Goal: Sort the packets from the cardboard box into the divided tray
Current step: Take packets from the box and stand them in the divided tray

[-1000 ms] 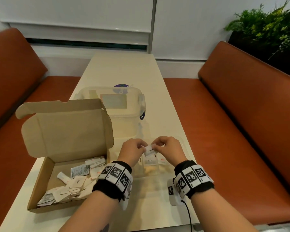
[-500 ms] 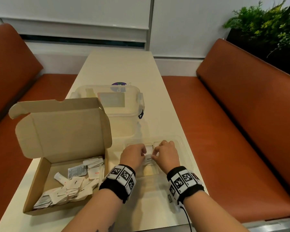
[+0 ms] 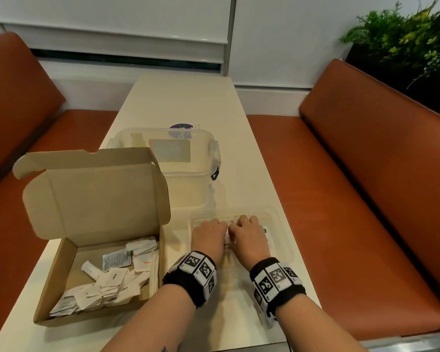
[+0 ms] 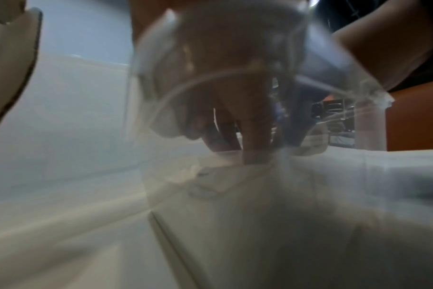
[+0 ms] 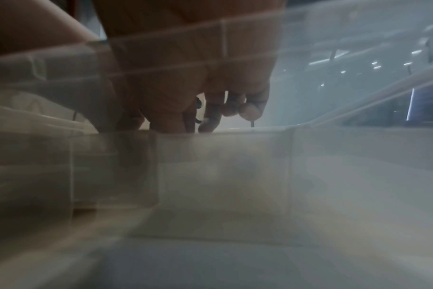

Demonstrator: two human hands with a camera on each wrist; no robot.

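We are reaching both forearms forward side by side, each wrist wrapped in a black band carrying black-and-white square markers. Our left hand [image 3: 209, 236] and right hand [image 3: 248, 233] are lying knuckles up, close together and nearly touching, fingers [image 4: 256, 140] curling downward. A thin ring is showing on a right finger. The wrist views are blurred, so whether the fingertips are pinching anything is probably beyond telling.

A clear lidded tub [image 3: 181, 171] is set on the cream table [image 3: 188, 102], flanked by orange benches [image 3: 353, 186]; a plant [image 3: 404, 39] is seen behind.
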